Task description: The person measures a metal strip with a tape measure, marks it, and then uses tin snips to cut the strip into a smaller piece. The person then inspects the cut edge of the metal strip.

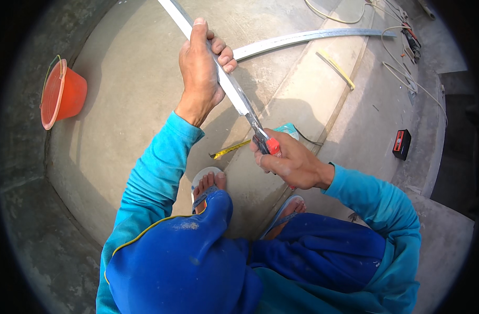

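Note:
My left hand (pixel 202 68) grips a long silvery metal strip (pixel 230 86) that runs from the top of the view down toward me. My right hand (pixel 289 162) is closed around red-handled metal snips (pixel 267 142), whose jaws meet the strip's near end. Beside the snips, a yellow tape measure blade (pixel 230 149) lies on the concrete with its teal case (pixel 289 131) partly hidden behind my right hand. Both of my arms wear bright blue sleeves.
An orange bucket (pixel 61 94) stands at the left on the concrete floor (pixel 129 78). A second metal strip (pixel 302 37) lies at the top. A yellow strip (pixel 336 68), cables (pixel 407 73) and a small black-and-red box (pixel 402 144) lie at the right. My sandalled feet (pixel 208 186) are below.

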### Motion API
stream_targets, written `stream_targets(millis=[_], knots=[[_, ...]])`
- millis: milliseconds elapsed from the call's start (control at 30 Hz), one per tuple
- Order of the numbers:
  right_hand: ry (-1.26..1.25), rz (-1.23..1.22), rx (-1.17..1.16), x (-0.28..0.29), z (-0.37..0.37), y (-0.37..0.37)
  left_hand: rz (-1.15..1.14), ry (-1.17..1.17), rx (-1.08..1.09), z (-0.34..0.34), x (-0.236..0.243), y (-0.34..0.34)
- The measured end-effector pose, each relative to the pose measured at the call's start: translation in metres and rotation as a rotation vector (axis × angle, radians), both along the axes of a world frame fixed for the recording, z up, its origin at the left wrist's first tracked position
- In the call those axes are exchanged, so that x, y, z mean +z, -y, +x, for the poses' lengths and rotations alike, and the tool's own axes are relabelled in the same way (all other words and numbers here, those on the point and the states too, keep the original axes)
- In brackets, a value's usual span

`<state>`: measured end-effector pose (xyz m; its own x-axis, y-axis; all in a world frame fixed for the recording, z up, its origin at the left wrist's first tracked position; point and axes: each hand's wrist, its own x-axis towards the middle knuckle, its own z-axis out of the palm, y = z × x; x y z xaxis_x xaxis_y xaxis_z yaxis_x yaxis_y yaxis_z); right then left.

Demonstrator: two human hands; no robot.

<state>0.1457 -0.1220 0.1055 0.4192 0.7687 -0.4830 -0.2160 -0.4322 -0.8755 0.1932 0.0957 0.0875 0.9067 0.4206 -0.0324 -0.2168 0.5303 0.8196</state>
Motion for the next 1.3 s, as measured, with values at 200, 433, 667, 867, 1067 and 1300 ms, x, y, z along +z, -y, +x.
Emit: stream_targets(millis=[200, 433, 667, 867, 1067, 1300], knots=[[0.021, 0.014, -0.039, -0.005, -0.005, -0.001, 0.044, 0.027, 0.011, 0.000, 0.001, 0.002], [0.009, 0.035, -0.111, -0.007, -0.012, -0.002, 0.026, 0.025, 0.009, 0.001, 0.003, 0.003], [-0.011, 0.020, -0.146, -0.006, -0.015, -0.003, 0.108, 0.068, -0.015, 0.000, 0.002, 0.004], [0.020, 0.021, -0.142, -0.009, -0.017, -0.002, 0.072, 0.058, 0.016, 0.001, 0.003, 0.006], [-0.012, -0.007, -0.160, -0.007, -0.018, -0.004, 0.090, 0.066, 0.023, 0.001, 0.004, 0.006], [0.066, -0.063, -0.056, -0.015, -0.016, 0.005, -0.027, 0.064, 0.033, 0.010, -0.002, -0.021]])
